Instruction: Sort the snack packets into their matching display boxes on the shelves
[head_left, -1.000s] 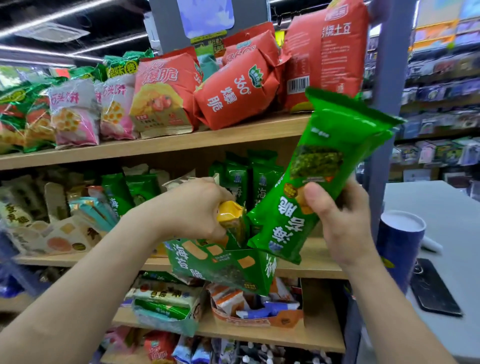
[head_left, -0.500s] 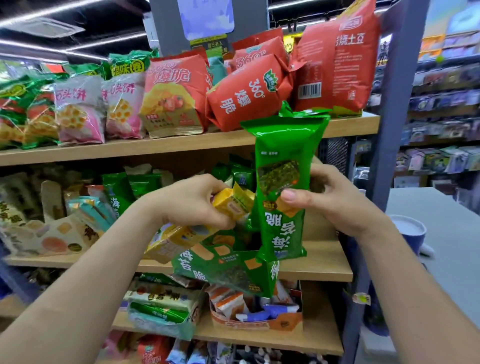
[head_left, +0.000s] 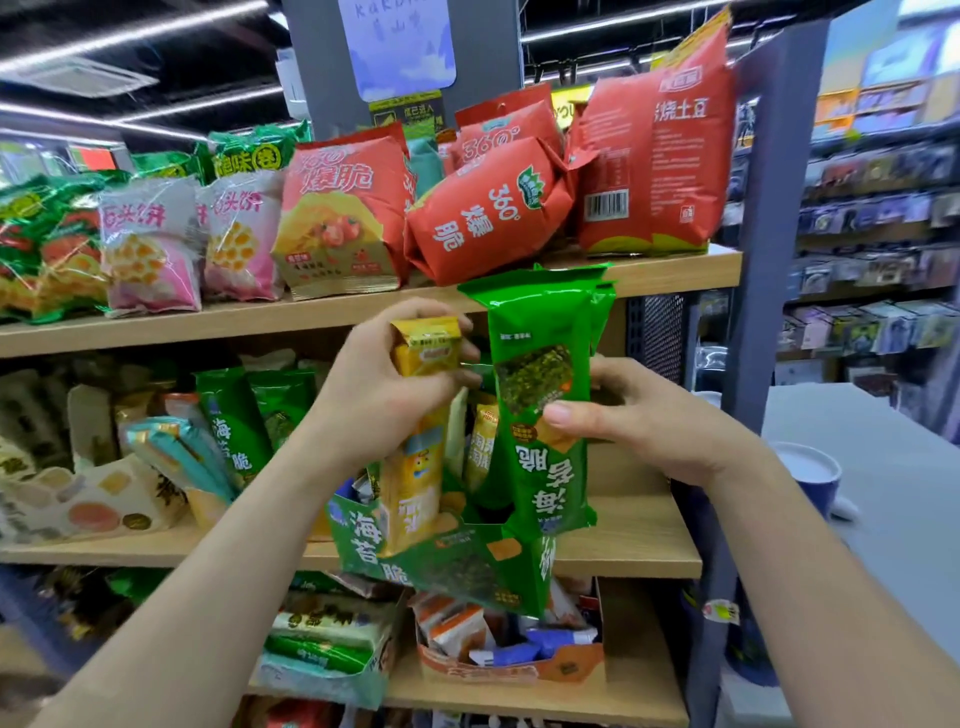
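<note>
A green display box (head_left: 447, 561) tilts over the front edge of the middle wooden shelf (head_left: 634, 535). My left hand (head_left: 374, 395) grips a long yellow snack packet (head_left: 423, 426) that stands upright in the box's left side. My right hand (head_left: 639, 415) holds a green seaweed snack packet (head_left: 545, 395) upright, its lower end at the box's right side. Another yellow packet (head_left: 480, 441) stands between the two. More green packets (head_left: 244, 415) lean on the shelf to the left.
Red bags (head_left: 483, 208) and pink bags (head_left: 150, 244) fill the top shelf. A white display box (head_left: 93, 504) with mixed packets stands at the left. An orange box (head_left: 514, 654) sits on the lower shelf. A blue cup (head_left: 805, 473) rests on the grey counter at right.
My right hand brought the green packet from tilted at the right to upright over the box. My left hand lifted the yellow packet upright out of the box.
</note>
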